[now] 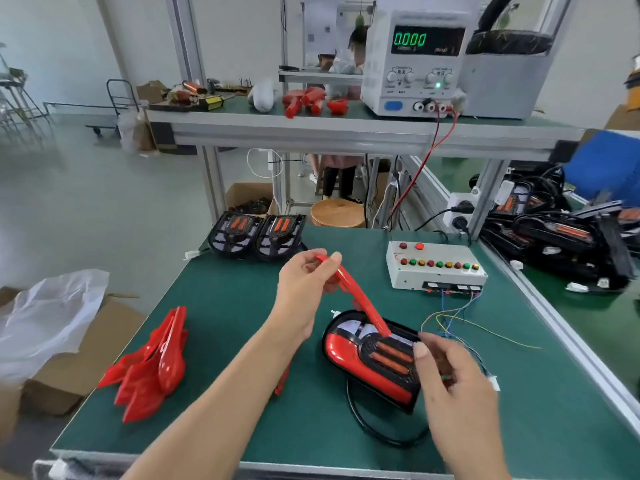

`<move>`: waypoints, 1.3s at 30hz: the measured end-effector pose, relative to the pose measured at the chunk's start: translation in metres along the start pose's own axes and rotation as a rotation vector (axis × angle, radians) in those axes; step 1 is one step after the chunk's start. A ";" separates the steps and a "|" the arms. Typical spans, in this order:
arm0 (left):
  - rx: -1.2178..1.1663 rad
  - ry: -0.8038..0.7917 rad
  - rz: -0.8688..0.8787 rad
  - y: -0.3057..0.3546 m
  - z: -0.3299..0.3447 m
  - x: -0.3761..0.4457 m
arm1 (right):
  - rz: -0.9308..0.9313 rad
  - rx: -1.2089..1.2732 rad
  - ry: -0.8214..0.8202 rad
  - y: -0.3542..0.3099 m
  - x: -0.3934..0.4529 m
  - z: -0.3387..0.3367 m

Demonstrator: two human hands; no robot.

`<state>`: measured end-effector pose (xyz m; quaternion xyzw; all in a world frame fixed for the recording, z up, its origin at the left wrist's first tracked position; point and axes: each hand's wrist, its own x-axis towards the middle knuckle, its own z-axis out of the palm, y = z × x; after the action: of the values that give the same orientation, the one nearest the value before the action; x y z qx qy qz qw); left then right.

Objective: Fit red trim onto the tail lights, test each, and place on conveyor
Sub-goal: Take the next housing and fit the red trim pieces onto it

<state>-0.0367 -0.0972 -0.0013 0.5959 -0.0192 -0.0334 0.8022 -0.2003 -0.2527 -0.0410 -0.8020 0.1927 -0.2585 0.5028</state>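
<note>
The left hand (304, 289) is raised over the middle of the green surface (225, 306), its fingers (311, 263) pinching the upper end of a red trim (356, 299). The trim slants down toward 4 o'clock, and its lower tip touches the tail light (367, 358) lying near the front of the surface at about 5 o'clock from centre. That light already carries a red piece along its left side (two orange bars show in its black middle). The right hand (450, 379) is at the light's right end, thumb on the housing and fingers curled round it; whether they also catch the thin coloured wires (460, 320) there I cannot tell. Those wires run up to a white test box (433, 268) with rows of red, green and yellow buttons, at 2 o'clock. A black cable (363, 420) loops from under the light toward the front edge.

At 8 o'clock lies a pile of spare trims (152, 365). At 11 o'clock two more lights (256, 233) stand side by side at the far edge. On the shelf above, a power supply (412, 60) reads 0000, with red and black leads hanging from it. More black lights are heaped on the conveyor (588, 306) at 3 o'clock.
</note>
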 end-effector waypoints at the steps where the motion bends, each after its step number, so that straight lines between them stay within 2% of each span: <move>1: -0.005 -0.011 0.004 -0.004 0.008 -0.004 | -0.025 -0.002 -0.049 -0.007 0.008 -0.002; 5: 0.113 0.065 -0.004 -0.015 0.024 -0.013 | -0.135 0.057 -0.199 -0.023 0.033 -0.003; 7: 0.087 0.071 -0.036 -0.016 0.026 -0.014 | -0.179 0.030 -0.251 -0.025 0.042 -0.003; 12: -0.029 -0.015 -0.070 -0.013 0.016 -0.019 | -0.114 0.069 -0.293 -0.016 0.054 0.000; 16: 0.063 -0.111 -0.062 -0.009 -0.012 -0.023 | -0.115 0.104 -0.318 -0.011 0.041 0.009; 17: 0.108 -0.100 -0.049 -0.006 -0.022 -0.023 | -0.160 0.072 -0.308 -0.011 0.036 0.012; 19: 0.264 0.035 0.009 0.003 -0.049 -0.018 | -0.277 -0.030 -0.270 -0.014 0.026 0.021; 23: 0.998 0.395 0.140 0.024 -0.130 -0.005 | -0.400 -0.062 -0.291 -0.024 0.012 0.048; 25: 1.279 0.448 0.064 0.031 -0.171 -0.005 | -0.432 -0.094 -0.309 -0.027 0.009 0.068; 27: 1.458 0.477 -0.034 0.035 -0.200 -0.010 | -0.440 -0.141 -0.330 -0.035 0.008 0.094; 30: 1.581 0.455 -0.133 0.035 -0.221 -0.018 | -0.434 -0.202 -0.366 -0.054 0.009 0.144; 32: 1.572 0.426 -0.170 0.031 -0.223 -0.022 | -0.422 -0.260 -0.397 -0.068 0.011 0.179; 39: 1.519 0.353 -0.154 0.027 -0.209 -0.025 | -0.461 -0.539 -0.450 -0.083 0.023 0.257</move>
<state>-0.0463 0.1118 -0.0357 0.9775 0.1323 0.0283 0.1615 -0.0219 -0.0495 -0.0537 -0.9634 -0.0456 -0.1227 0.2338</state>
